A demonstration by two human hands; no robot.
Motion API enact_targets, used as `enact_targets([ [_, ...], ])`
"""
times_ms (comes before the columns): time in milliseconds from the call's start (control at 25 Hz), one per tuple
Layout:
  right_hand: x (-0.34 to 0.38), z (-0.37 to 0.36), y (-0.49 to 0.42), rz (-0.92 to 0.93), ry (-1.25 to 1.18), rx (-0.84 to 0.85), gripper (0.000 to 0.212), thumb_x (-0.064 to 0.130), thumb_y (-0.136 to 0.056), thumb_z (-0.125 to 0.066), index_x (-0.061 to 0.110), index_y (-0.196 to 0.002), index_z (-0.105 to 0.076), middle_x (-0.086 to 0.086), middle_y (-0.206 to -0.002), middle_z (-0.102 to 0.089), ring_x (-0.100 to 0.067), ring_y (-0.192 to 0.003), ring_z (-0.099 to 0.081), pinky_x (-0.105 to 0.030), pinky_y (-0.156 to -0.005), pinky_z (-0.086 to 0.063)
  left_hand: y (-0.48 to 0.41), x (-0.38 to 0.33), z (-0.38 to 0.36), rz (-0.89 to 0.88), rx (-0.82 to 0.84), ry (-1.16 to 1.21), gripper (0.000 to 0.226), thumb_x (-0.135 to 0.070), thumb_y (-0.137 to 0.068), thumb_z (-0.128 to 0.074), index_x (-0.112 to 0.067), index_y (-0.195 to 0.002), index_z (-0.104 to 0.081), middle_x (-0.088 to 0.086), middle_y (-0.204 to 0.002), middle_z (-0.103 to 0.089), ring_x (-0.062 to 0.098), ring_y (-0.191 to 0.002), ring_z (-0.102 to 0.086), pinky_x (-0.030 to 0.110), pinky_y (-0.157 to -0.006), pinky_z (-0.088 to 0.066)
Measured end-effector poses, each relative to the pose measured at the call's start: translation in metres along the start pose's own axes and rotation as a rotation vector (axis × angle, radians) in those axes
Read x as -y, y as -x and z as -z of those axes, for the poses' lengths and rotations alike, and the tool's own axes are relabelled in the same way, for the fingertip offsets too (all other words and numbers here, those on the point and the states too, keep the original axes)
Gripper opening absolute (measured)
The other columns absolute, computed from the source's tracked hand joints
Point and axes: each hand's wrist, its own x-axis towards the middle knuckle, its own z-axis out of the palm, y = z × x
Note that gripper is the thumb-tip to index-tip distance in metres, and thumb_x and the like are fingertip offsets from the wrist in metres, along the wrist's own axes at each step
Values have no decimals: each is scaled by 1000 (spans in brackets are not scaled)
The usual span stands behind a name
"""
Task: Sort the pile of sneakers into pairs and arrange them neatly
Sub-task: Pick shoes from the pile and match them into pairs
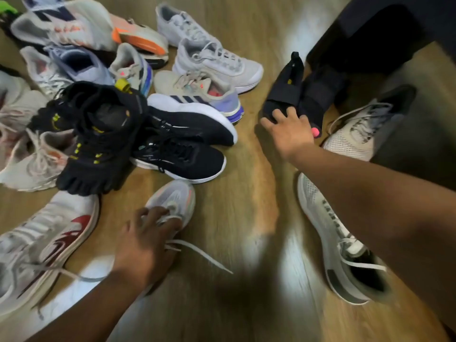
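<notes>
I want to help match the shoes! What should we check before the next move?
1. Left hand grips the white sneaker: ok.
2. Its lace trails loose on the floor: not ok.
3. Right hand holds the black shoes firmly: cannot tell.
4. The black shoes lie side by side: ok.
5. Mesh sneaker next to its partner: not ok, apart.
</notes>
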Motion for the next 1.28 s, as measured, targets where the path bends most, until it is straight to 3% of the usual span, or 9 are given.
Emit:
enact_targets([
  [120,-27,-3,-16,-75,-317,290,83,8,-86,-57,31,-154,-16,-5,-155,-23,-38,-139,-25,-52,-109,-31,-1,1,-1,-17,-44,30,53,-47,-59,-53,-32,-108,-68,4,-125,-56,38,-112,-46,45,-75,-44],
  [200,-49,-2,-6,-58,-523,154,77,18,-86,-58,24,-154,-24,-9,-156,-29,-34,-141,-29,-43,-114,-32,-3,1,-2,-22,-63,32,57,-49,-58,-49,-32,-108,-69,5,-125,-56,40,-110,-45,46,-73,-43],
  [360,-123,14,31,-549,-614,-274,65,10,-89,-53,19,-149,-32,-10,-152,-32,-28,-139,-31,-35,-111,-33,-5,-1,-6,-57,-89,16,60,-48,-60,-47,-27,-111,-69,10,-127,-54,46,-111,-43,54,-73,-44],
  [480,-165,0,36,-840,-956,-54,57,29,-101,-46,11,-152,-28,-7,-145,-44,-21,-133,-41,-22,-103,-31,-5,8,-14,-72,-40,-3,61,-49,-59,-54,-29,-115,-66,10,-130,-51,46,-112,-43,57,-77,-45],
  [680,-177,-4,42,-672,-929,216,93,74,-75,-61,26,-149,-35,-8,-152,-39,-31,-136,-40,-42,-113,-32,-12,22,-32,-40,38,-8,69,-41,-49,-81,-39,-115,-61,7,-130,-49,43,-112,-45,62,-81,-44],
  [840,-188,-11,45,-699,-700,282,100,34,-81,-77,21,-156,-12,-13,-158,-25,-34,-144,-25,-42,-116,-24,-11,30,-36,-59,21,-15,61,-52,-57,-64,-45,-117,-54,2,-132,-52,38,-120,-45,57,-88,-42],
  [1000,-176,-3,59,-812,-976,-48,65,21,-88,-71,15,-143,-38,-12,-140,-49,-30,-130,-46,-34,-105,-36,-5,5,-22,-79,-127,65,52,-45,-64,-52,-31,-113,-61,10,-124,-57,43,-108,-47,54,-79,-46],
  [1120,-153,28,80,-676,-761,-323,25,24,-94,-59,20,-119,-57,-8,-119,-61,-26,-111,-59,-42,-93,-51,-4,-10,-12,-27,-144,91,50,-38,-66,-49,-27,-112,-66,9,-126,-56,41,-109,-45,49,-74,-47],
  [1280,-116,71,95,-542,-799,-440,20,34,-93,-60,27,-111,-63,1,-107,-62,-18,-99,-62,-42,-83,-56,0,-12,-14,54,-130,58,43,-37,-69,-53,-31,-110,-65,6,-127,-55,40,-110,-45,48,-71,-49],
])
